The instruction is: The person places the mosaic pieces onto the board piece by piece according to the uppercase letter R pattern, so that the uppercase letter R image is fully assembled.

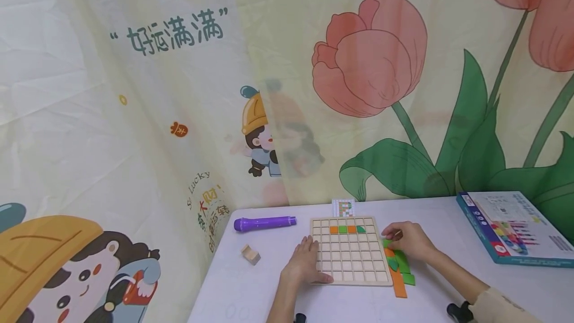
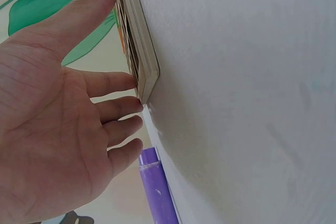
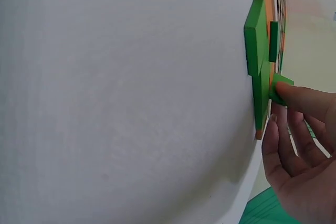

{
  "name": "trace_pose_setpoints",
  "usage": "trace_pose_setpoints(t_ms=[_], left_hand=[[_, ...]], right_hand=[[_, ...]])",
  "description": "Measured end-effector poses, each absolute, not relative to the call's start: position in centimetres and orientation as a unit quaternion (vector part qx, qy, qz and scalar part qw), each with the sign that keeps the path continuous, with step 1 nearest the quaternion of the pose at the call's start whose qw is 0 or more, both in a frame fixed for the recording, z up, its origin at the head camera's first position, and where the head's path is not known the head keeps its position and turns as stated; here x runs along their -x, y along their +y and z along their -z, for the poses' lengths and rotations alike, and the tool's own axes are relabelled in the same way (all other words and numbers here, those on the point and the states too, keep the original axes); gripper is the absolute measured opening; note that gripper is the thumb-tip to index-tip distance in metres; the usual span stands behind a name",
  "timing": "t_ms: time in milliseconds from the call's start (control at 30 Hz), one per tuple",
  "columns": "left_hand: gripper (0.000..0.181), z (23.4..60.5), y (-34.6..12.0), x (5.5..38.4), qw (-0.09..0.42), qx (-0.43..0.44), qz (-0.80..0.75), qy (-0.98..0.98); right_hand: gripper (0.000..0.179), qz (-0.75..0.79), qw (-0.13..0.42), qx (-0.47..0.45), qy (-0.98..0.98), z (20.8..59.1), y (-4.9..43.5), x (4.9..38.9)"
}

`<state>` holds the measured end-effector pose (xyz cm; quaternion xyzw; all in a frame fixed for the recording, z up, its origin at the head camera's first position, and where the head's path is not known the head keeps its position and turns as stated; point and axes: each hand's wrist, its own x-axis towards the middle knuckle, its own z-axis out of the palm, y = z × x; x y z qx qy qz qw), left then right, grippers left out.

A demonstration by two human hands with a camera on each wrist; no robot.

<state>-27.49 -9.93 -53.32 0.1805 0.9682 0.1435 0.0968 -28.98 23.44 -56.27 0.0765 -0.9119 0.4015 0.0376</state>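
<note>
Left hand: the left hand (image 1: pixel 302 263) lies along the left side of the board, fingers straight and spread, tips at its edge, thumb at its near left corner.
Right hand: the right hand (image 1: pixel 412 241), below a beige sleeve (image 1: pixel 502 305), is just beside the board's right edge, thumb and finger pinching a small flat green piece (image 3: pixel 273 92) above the other pieces.
Grid board: a square pale wooden grid board (image 1: pixel 353 258) lies flat on the white surface (image 1: pixel 251 293), between the hands.
Filled cells: in the second row from the far edge sit orange, green, orange and darker green, side by side.
Loose pieces: flat orange pieces (image 1: pixel 398 283), bright green pieces (image 1: pixel 402 262) and a dark green piece (image 1: pixel 393 263) lie overlapping along the board's right edge.
Pattern card: a small white card with a coloured grid pattern (image 1: pixel 344 208) stands behind the board.
Left side: a purple microphone-shaped cylinder (image 1: pixel 265 223) and a small pale wooden block (image 1: pixel 250 254).
Right side: a flat teal-edged printed box (image 1: pixel 515 226), well apart from the board.
Backdrop: cloth printed with pink tulips (image 1: pixel 374 59).
</note>
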Motion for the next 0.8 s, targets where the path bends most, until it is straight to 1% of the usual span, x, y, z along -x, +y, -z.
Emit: trace_pose_setpoints(t_ms=[233,800], left_hand=[[0.111,53.5,-9.8,27.6,0.095,-0.180,-0.138,0.969],[0.111,53.4,-10.0,27.6,0.098,-0.177,-0.153,0.967]], right_hand=[[0.021,-0.446,0.060,-0.054,-0.892,56.1,23.6,29.3],[0.020,-0.486,0.058,-0.062,-0.870,56.1,21.3,31.2]])
